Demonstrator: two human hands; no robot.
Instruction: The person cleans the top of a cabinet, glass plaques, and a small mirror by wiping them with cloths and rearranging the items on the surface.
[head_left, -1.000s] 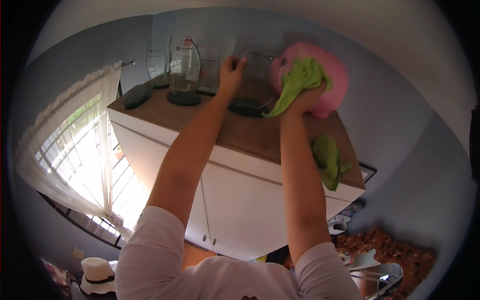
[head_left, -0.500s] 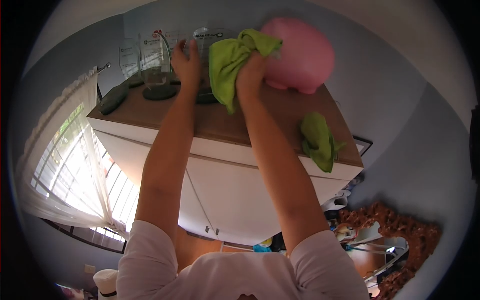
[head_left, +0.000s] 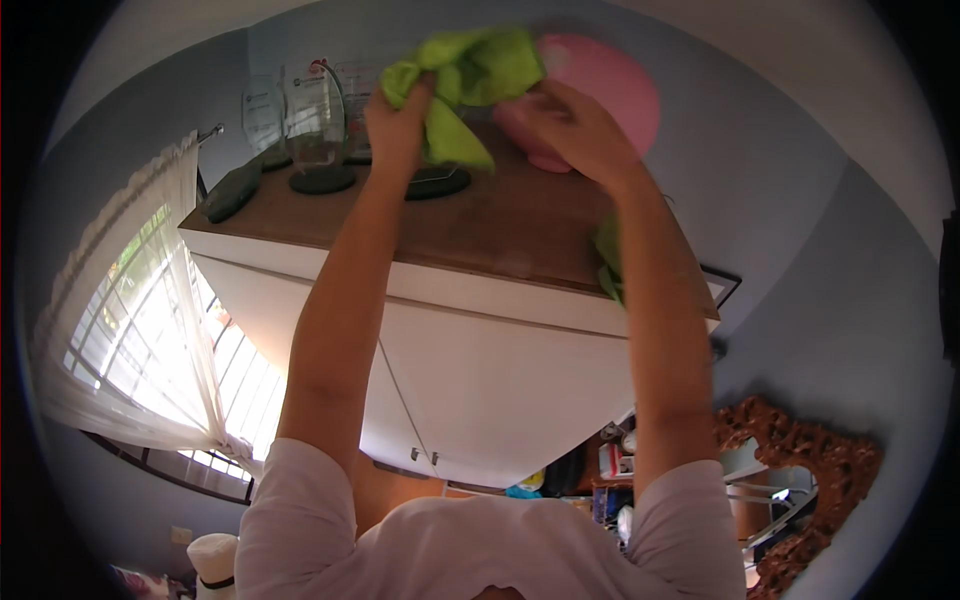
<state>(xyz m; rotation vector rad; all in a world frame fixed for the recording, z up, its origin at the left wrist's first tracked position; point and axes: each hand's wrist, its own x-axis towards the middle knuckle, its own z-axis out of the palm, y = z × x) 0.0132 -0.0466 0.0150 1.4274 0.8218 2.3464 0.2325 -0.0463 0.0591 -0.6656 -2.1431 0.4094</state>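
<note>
My left hand (head_left: 398,130) is closed on a bunched green cloth (head_left: 490,65), raised above the brown cabinet top (head_left: 500,225). Part of the cloth hangs down over a clear trophy with a dark oval base (head_left: 438,184), hiding most of its upright piece. My right hand (head_left: 580,130) is bent at the cloth's right end, in front of a rounded pink object with short feet (head_left: 610,85) that resembles a piggy bank. Its fingers are blurred, so whether they grip the cloth is unclear. A second green cloth (head_left: 608,262) lies partly hidden behind my right forearm.
More clear trophies (head_left: 318,130) stand on dark bases at the left, beside a dark flat piece (head_left: 232,192) near the edge. White cabinet doors (head_left: 480,370) drop below. A curtained window (head_left: 140,330) is left; a carved mirror frame (head_left: 840,470) is lower right.
My left hand has gone from open beside the trophy to closed on the cloth. My right hand has moved right, and the cloth has risen and spread. The pink object appears slightly shifted.
</note>
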